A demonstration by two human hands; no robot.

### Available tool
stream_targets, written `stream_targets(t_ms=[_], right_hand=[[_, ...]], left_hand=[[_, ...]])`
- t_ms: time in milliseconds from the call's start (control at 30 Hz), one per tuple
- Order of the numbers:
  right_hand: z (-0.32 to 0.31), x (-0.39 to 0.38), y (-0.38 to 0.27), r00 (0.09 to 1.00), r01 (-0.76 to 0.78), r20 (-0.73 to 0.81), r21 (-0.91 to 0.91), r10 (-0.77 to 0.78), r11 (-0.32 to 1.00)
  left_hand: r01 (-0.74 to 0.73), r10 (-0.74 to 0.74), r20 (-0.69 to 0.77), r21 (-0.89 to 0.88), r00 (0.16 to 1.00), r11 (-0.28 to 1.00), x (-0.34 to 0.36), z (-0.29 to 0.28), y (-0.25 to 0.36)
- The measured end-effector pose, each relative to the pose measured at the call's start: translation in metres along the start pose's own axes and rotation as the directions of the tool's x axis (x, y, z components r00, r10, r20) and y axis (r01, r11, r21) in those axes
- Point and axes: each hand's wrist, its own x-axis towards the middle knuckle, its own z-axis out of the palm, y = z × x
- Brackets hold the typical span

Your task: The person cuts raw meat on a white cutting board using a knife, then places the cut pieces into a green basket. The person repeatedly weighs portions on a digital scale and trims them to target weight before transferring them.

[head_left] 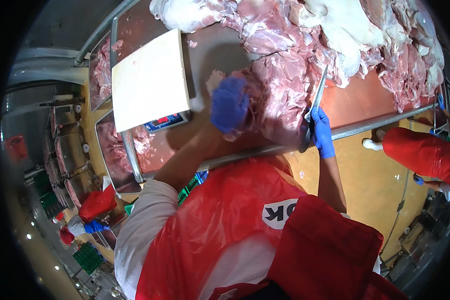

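Observation:
My left hand (pixel 229 105), in a blue glove and blurred, is closed around a piece of raw meat (pixel 215 80) that shows pale pink beyond the fingers. It is beside a large heap of pink raw meat (pixel 284 82) on the metal table. In my right hand (pixel 323 134), also blue-gloved, is a knife (pixel 319 92), gripped near the table's front edge. The blade points away from me, its tip by the meat at the back.
A scale with a white board on top (pixel 150 75) stands left of my left hand. Metal trays with meat scraps (pixel 107 142) adjoin the table's left end. Large meat pieces (pixel 345 30) line the far side. People in red aprons (pixel 420 152) are at right and lower left.

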Motion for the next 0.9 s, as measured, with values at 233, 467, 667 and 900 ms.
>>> stream_targets(t_ms=[233, 467, 667, 900], right_hand=[[-0.002, -0.018, -0.011, 0.987, 0.055, -0.117, -0.401, -0.111, 0.914], [0.072, -0.051, -0.059, 0.993, 0.105, 0.017, -0.579, -0.117, 0.808], [0.159, -0.103, -0.040, 0.972, -0.027, 0.168, -0.617, 0.165, 0.787], [0.119, -0.076, -0.036, 0.988, 0.152, 0.054, -0.549, -0.146, 0.822]], left_hand=[[0.123, -0.077, 0.233, -0.192, 0.969, 0.974, -0.063, 0.014, -0.109], [0.594, -0.004, 0.878, -0.321, 0.479, 0.738, -0.055, 0.007, -0.110], [0.371, 0.014, 0.724, -0.371, 0.690, 0.851, -0.090, 0.002, -0.084], [0.210, -0.104, 0.293, -0.360, 0.951, 0.909, -0.102, 0.013, -0.017]])
